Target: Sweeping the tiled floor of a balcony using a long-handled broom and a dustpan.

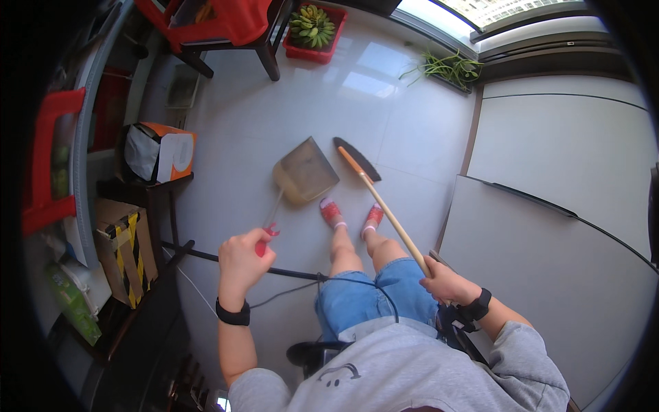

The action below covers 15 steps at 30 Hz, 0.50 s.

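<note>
My left hand grips the red handle end of a long-handled dustpan, whose translucent brownish pan rests on or just over the floor ahead of my feet. The wooden shaft of a broom is held in my right hand. Dark bristles and an orange socket form the broom's head, which lies just right of the pan, with a narrow gap between the two. Both tools reach forward from my hands, to either side of my red sandals.
Front left stands a dark wooden chair with a red plastic stool on it. Beyond are a potted succulent and a long-leaved plant. Cabinets line the right. A taped cardboard box is at left, and a cable crosses before me.
</note>
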Each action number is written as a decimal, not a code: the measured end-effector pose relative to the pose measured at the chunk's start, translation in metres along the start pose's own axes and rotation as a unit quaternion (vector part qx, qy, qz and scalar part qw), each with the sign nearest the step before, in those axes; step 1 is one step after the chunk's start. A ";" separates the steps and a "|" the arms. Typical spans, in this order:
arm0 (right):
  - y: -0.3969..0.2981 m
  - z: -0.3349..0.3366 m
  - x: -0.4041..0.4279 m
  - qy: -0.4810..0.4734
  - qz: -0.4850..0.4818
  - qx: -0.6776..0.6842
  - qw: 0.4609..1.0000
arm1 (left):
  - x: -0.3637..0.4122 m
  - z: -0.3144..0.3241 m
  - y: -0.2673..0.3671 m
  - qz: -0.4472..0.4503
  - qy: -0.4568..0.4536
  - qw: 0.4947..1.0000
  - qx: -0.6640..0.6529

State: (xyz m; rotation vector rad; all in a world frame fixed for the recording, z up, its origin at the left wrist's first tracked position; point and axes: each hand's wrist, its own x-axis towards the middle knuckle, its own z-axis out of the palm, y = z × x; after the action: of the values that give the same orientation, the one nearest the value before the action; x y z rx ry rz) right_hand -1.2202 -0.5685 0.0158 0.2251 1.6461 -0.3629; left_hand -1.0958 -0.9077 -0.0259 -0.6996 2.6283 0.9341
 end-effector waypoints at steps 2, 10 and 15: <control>-0.007 -0.004 -0.015 -0.016 -0.011 0.035 0.999 | 0.002 -0.002 0.002 -0.008 0.001 1.000 -0.006; -0.032 -0.025 -0.078 0.020 0.013 0.075 0.997 | -0.026 -0.001 -0.016 -0.020 0.009 0.999 -0.032; -0.045 -0.033 -0.031 0.175 -0.098 -0.139 0.970 | -0.066 0.001 -0.020 -0.070 0.026 0.997 -0.030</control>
State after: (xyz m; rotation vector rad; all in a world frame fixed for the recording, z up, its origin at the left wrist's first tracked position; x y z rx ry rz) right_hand -1.2633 -0.5958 0.0537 -0.0921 2.0538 -0.2451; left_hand -1.0290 -0.8971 -0.0106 -0.9204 2.5662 0.9690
